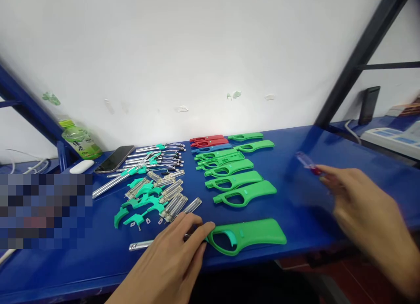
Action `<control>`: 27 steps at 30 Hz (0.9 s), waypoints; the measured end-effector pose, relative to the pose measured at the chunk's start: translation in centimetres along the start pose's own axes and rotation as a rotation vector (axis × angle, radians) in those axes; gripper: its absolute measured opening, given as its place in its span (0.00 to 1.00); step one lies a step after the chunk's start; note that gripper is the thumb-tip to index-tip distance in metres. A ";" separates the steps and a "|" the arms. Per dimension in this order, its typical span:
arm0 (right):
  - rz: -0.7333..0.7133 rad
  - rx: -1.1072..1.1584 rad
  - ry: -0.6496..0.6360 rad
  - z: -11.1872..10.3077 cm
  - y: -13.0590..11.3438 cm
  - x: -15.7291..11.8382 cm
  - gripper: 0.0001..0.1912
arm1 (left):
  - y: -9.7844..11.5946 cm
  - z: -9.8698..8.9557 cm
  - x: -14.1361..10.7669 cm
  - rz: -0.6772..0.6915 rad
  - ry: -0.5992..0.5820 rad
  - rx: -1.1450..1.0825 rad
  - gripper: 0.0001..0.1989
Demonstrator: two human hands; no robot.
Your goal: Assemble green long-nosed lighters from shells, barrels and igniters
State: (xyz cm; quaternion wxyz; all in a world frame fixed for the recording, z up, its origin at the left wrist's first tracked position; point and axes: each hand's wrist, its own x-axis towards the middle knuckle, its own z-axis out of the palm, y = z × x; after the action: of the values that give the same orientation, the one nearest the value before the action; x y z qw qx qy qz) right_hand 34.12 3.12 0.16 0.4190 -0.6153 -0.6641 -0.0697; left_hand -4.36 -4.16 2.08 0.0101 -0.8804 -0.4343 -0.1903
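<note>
My left hand (179, 249) is closed at the front end of a green gas lighter (262, 232), which lies flat near the table's front edge with a teal trigger in its opening. A metal tube (140, 245) sticks out to the left beyond my fingers; where it meets the lighter is hidden. Over to the right, my right hand (354, 199) is raised and blurred, pinching a slim clear object with a red end (307, 163). The motion blur hides what kind of object it is. Behind the lighter lie several green lighter shells (251, 194) in a column.
Left of the shells are clear fuel tanks (175, 207), teal triggers (152, 201) and metal tubes with wires (113, 185). A phone (114, 158), a white case (82, 166) and a bottle (80, 140) stand farther left. Red shells (208, 142) lie near the wall.
</note>
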 end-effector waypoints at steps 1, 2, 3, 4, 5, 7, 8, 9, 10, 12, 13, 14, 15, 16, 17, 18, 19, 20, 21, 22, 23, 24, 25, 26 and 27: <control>0.018 0.049 0.037 -0.3 -0.2 0.0 0.14 | 0.1 0.0 0.0 -0.005 -0.004 -0.006 0.23; 0.041 0.118 0.084 -0.5 -0.4 0.0 0.14 | 0.1 0.0 -0.1 -0.010 -0.009 -0.010 0.23; 0.069 0.209 0.133 -0.6 -0.7 -0.1 0.14 | 0.1 0.1 -0.1 -0.011 -0.012 -0.011 0.24; 0.101 0.318 0.186 -0.7 -1.1 -0.3 0.16 | 0.1 0.2 -0.2 -0.011 -0.017 -0.010 0.24; 0.141 0.433 0.224 -0.8 -1.7 -0.5 0.18 | 0.0 0.3 -0.2 -0.008 -0.019 -0.007 0.24; 0.227 0.645 0.217 -0.9 -3.3 -1.0 0.22 | -0.3 0.6 -0.2 0.004 -0.018 0.000 0.24; 0.276 0.704 0.136 -0.9 -4.3 -1.2 0.26 | -0.4 0.7 -0.2 0.015 -0.010 0.003 0.23; 0.302 0.772 0.040 -0.9 -5.3 -1.4 0.32 | -0.6 0.8 -0.1 0.027 0.004 0.007 0.22; 0.290 0.829 -0.010 -1.0 -6.2 -1.6 0.36 | -0.7 0.9 0.0 0.041 0.022 0.011 0.20; 0.247 0.910 -0.087 -1.1 -7.8 -1.9 0.42 | -0.9 1.0 0.1 0.070 0.071 0.020 0.17; 0.223 0.940 -0.101 -1.1 -8.4 -2.0 0.43 | -1.0 1.1 0.2 0.080 0.087 0.026 0.16; 0.208 0.963 -0.111 -1.2 -8.8 -2.1 0.43 | -1.1 1.0 0.2 0.088 0.096 0.033 0.15; 0.200 0.981 -0.112 -1.3 -9.1 -2.3 0.43 | -1.2 1.0 0.1 0.094 0.095 0.038 0.15; 0.196 0.994 -0.108 -1.3 -9.3 -2.4 0.42 | -1.2 0.9 0.0 0.095 0.085 0.042 0.15; 0.194 1.001 -0.103 -1.4 -9.4 -2.5 0.41 | -1.2 0.9 -0.1 0.092 0.070 0.043 0.15; 0.189 1.006 -0.097 -1.5 -9.5 -2.6 0.39 | -1.3 0.8 -0.2 0.091 0.054 0.040 0.16; 0.185 1.009 -0.095 -1.5 -9.5 -2.7 0.38 | -1.3 0.8 -0.3 0.092 0.044 0.037 0.17; 0.182 1.009 -0.099 -1.5 -9.5 -2.8 0.37 | -1.3 0.8 -0.4 0.092 0.045 0.037 0.18; 0.178 1.006 -0.107 -1.5 -9.4 -2.9 0.36 | -1.3 0.9 -0.5 0.093 0.052 0.041 0.19; 0.178 1.001 -0.120 -1.5 -9.3 -3.1 0.35 | -1.3 1.0 -0.5 0.092 0.063 0.046 0.19; 0.182 0.996 -0.139 -1.4 -9.1 -3.2 0.34 | -1.2 1.1 -0.5 0.088 0.067 0.049 0.19; 0.185 0.996 -0.162 -1.4 -8.8 -3.3 0.34 | -1.2 1.2 -0.4 0.077 0.067 0.045 0.19; 0.186 0.992 -0.183 -1.4 -8.5 -3.5 0.33 | -1.2 1.3 -0.4 0.063 0.062 0.035 0.20; 0.186 0.972 -0.210 -1.5 -8.2 -3.7 0.31 | -1.3 1.5 -0.4 0.045 0.048 0.020 0.20; 0.193 0.922 -0.243 -1.6 -7.9 -3.9 0.27 | -1.3 1.6 -0.4 0.031 0.039 0.002 0.20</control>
State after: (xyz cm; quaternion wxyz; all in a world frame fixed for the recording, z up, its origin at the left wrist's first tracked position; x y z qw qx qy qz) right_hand 27.54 -2.64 2.03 0.5719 -0.4278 -0.6099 0.3434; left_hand -5.04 -3.40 0.28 0.0223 -0.8830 -0.4207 -0.2070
